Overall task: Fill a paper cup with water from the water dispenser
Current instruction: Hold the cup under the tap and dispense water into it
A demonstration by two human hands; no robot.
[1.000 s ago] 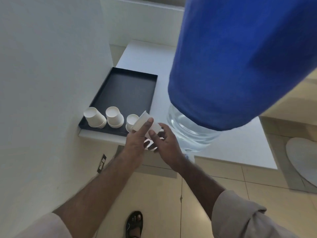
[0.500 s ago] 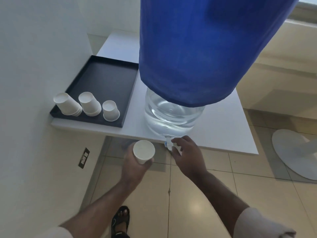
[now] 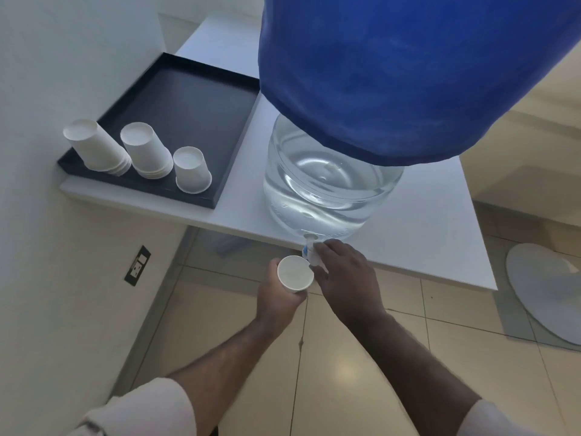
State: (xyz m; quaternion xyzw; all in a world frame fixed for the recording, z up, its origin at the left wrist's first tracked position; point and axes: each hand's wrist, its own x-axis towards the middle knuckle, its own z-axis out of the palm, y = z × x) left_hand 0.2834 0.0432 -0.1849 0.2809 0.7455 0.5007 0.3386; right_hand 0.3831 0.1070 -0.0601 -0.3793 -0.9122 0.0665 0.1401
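The left hand [image 3: 276,297] is wrapped around the paper cup [image 3: 295,273], held upright just at eight o'clock of the tap [image 3: 309,248]. The right hand [image 3: 342,275] pinches that tap. The cup's mouth sits slightly off the spout, so water could run past its rim onto the floor [image 3: 345,366]; squeezing could buckle the thin paper.

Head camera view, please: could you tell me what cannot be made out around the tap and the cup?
- Tap: mostly covered by the right hand; open or closed unclear.
- Paper cup: lower body hidden in the left hand; any water inside unreadable.
- Water bottle: upper part under the blue cover, cut by the top edge.
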